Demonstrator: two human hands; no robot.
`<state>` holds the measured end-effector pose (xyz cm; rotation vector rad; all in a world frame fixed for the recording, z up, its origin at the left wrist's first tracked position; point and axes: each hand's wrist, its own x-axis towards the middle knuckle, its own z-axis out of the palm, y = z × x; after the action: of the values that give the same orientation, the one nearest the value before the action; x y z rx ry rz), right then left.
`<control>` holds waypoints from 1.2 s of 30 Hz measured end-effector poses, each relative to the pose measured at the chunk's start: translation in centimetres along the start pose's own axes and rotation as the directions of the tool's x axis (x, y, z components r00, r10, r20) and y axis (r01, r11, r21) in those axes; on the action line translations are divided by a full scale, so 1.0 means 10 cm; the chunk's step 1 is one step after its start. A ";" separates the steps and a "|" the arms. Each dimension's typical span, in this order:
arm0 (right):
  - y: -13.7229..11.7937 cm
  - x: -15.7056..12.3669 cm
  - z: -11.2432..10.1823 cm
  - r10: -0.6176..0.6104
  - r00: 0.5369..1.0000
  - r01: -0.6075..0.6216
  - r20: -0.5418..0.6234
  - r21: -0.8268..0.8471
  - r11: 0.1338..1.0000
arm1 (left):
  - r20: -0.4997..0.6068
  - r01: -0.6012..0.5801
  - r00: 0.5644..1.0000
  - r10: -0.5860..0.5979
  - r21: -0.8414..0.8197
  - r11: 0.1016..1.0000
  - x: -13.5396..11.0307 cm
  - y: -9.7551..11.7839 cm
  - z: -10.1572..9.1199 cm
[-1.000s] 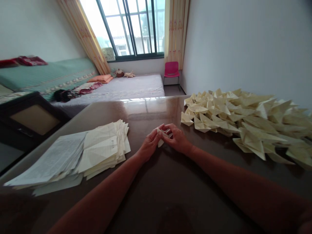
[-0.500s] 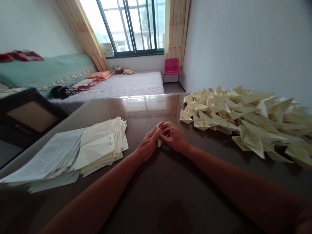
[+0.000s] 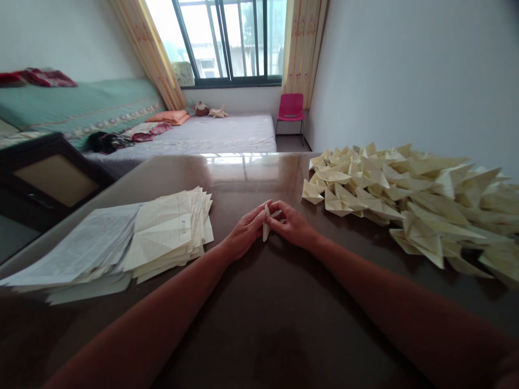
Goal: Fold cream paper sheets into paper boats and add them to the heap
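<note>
Between my two hands a small folded piece of cream paper (image 3: pixel 266 229) is held upright on edge, a little above the brown table. My left hand (image 3: pixel 245 232) grips it from the left, thumb laid along its side. From the right, my right hand (image 3: pixel 292 224) pinches the same paper with thumb and curled fingers. Part of the paper is hidden behind the fingers. To the right lies a big heap of folded paper boats (image 3: pixel 365 189). Left of my hands is a stack of creased cream sheets (image 3: pixel 162 232).
Printed grey sheets (image 3: pixel 81 246) lie beside the cream stack on the glossy table (image 3: pixel 251 313). A dark cabinet (image 3: pixel 52 178) stands at the left. Beyond the table are a bed (image 3: pixel 239 132), a pink chair (image 3: pixel 291 108) and a window; a wall runs along the right.
The view has shifted slightly. The folded paper now stands straighter between my hands and shows more of its edge, with both hands still on it.
</note>
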<state>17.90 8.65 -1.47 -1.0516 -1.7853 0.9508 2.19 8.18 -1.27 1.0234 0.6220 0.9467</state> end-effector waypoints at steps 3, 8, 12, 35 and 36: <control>-0.04 -0.04 0.05 -0.054 0.992 0.028 -0.118 -0.211 0.977 | -0.020 -0.014 1.000 0.016 0.071 0.997 -0.01 0.00 0.02; -0.03 -0.05 0.05 -0.142 0.989 0.125 -0.052 -0.249 0.960 | -0.053 -0.036 0.998 0.045 0.165 0.986 -0.02 -0.01 0.01; -0.01 -0.02 -0.01 -0.142 0.990 0.144 0.021 -0.201 0.969 | -0.064 -0.084 0.992 0.112 0.338 0.937 0.01 -0.04 -0.04; -0.08 -0.08 0.04 -0.218 0.976 0.180 -0.005 -0.549 0.816 | 0.057 -0.229 0.947 0.316 0.811 0.538 -0.04 -0.02 -0.01; -0.08 -0.08 0.04 -0.226 0.974 0.182 -0.016 -0.542 0.821 | 0.067 -0.243 0.938 0.339 0.826 0.509 -0.03 -0.02 -0.02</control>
<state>17.57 7.56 -1.15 -1.1794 -2.1052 0.2619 1.92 7.95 -1.52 2.0041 1.0584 1.0106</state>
